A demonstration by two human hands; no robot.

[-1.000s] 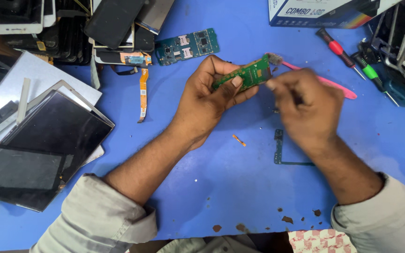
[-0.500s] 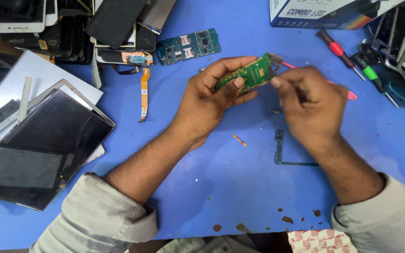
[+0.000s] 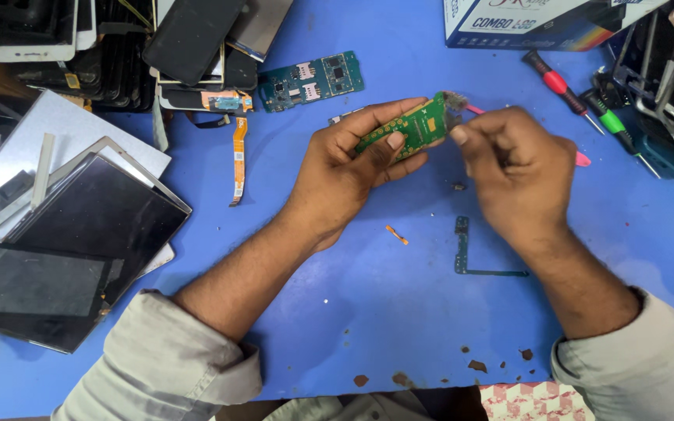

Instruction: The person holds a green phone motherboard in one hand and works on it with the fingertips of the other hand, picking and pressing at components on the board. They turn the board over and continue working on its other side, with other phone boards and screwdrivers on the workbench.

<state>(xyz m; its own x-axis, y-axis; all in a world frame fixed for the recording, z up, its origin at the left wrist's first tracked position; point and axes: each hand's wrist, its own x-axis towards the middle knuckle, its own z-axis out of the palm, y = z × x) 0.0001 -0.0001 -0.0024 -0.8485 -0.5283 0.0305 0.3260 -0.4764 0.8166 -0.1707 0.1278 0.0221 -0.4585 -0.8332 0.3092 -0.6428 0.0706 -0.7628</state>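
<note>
My left hand (image 3: 352, 168) grips a small green circuit board (image 3: 411, 129), tilted, above a blue table (image 3: 399, 312). My right hand (image 3: 520, 175) has its fingers closed and pinches a small grey part (image 3: 455, 100) at the board's upper right corner. A pink tool (image 3: 579, 158) lies on the table under and behind that hand, mostly hidden.
A blue-green circuit board (image 3: 312, 80) and an orange flex cable (image 3: 238, 160) lie up left. Phones and screen panels (image 3: 64, 234) are stacked at the left. Red (image 3: 559, 82) and green (image 3: 610, 125) screwdrivers and a box (image 3: 540, 19) sit up right. A thin dark strip (image 3: 466, 257) lies below my right hand.
Both hands and the green board have risen slightly toward the far side of the table. The right hand's fingertips stay at the board's corner.
</note>
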